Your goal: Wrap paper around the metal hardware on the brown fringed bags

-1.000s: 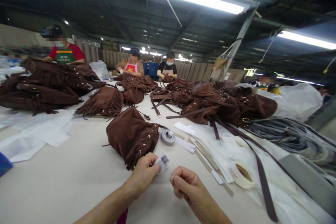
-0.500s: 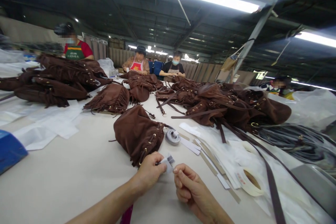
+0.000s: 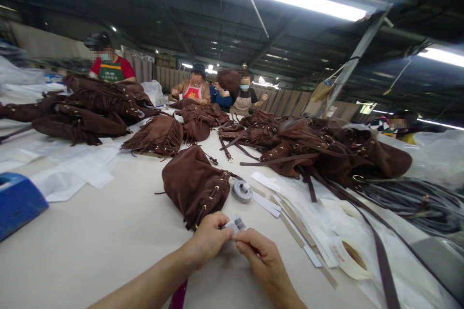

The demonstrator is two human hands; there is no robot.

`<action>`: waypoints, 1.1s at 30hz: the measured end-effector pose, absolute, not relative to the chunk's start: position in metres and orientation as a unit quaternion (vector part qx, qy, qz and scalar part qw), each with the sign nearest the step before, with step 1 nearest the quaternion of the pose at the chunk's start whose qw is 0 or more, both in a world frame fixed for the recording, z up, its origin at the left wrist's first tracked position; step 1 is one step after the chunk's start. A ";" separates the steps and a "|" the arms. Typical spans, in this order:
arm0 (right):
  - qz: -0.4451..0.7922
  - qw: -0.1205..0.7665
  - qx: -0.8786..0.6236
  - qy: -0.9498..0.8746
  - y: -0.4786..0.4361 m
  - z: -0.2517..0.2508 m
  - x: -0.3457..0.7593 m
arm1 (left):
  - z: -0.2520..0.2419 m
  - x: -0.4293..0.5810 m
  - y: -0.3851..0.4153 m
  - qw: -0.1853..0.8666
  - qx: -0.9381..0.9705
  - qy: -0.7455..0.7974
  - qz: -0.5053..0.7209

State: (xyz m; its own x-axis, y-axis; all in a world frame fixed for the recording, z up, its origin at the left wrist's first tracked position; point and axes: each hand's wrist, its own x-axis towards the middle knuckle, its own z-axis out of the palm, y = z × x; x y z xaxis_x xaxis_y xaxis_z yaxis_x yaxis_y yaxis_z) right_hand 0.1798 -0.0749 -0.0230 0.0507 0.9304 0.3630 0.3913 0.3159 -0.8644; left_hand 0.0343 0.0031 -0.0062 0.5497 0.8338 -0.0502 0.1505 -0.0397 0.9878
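Between the thumb and fingers of my left hand (image 3: pixel 212 237) is a small white label (image 3: pixel 237 224) with grey print. My right hand (image 3: pixel 259 251) is closed in a pinch, its fingertips meeting my left thumb at the label's lower edge. What those right fingertips grip is too small to make out. Just beyond my hands a brown drawstring bag (image 3: pixel 195 183) with gold eyelets lies on its side on the pale table (image 3: pixel 90 246). Beside the bag sits a rolled grey-white strip of labels (image 3: pixel 242 191).
Brown fringed bags pile up at the left (image 3: pixel 83 111) and right (image 3: pixel 290 140). A roll of tape (image 3: pixel 351 258), paper strips (image 3: pixel 290 224) and dark straps (image 3: pixel 380 260) lie on the right. A blue tape dispenser-like object (image 3: pixel 21 205) stands left. Several co-workers sit or stand across the table.
My right hand has moved left and in, so its fingertips now meet the label and my left hand. Across the table, a co-worker has raised a brown bag.
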 end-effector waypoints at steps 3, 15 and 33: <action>0.211 0.483 -0.523 -0.670 -0.078 -0.026 0.185 | -0.006 0.033 0.004 0.599 0.648 0.376 0.282; 0.252 0.506 -0.498 -0.657 -0.080 -0.017 0.181 | -0.007 0.035 0.005 0.569 0.672 0.383 0.279; 0.518 0.561 -0.485 -0.427 -0.075 -0.010 0.179 | -0.010 0.035 0.005 0.522 0.715 0.381 0.266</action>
